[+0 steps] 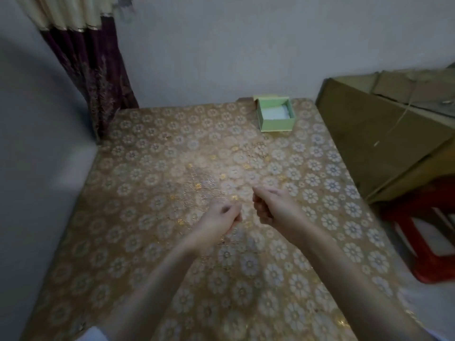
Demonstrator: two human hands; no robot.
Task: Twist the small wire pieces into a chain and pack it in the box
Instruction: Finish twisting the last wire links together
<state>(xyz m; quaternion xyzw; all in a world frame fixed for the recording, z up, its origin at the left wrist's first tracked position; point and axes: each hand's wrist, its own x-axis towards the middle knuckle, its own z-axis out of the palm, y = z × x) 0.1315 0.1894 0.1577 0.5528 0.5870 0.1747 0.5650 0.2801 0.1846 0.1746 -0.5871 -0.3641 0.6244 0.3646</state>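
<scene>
A: Wire cannot be made out in this blurred view; left hand and right hand are curled in pinches near each other, well in front of the green box; what is held cannot be told.

B: Small turns should be made; the open box is reached afterwards.

Bench under a gold floral cloth, filling the middle of the frame. Maroon-and-cream curtain hanging at upper left against a grey wall. Cardboard carton at right, touching the bench edge. Red stool at lower right, partly under the carton.
</scene>
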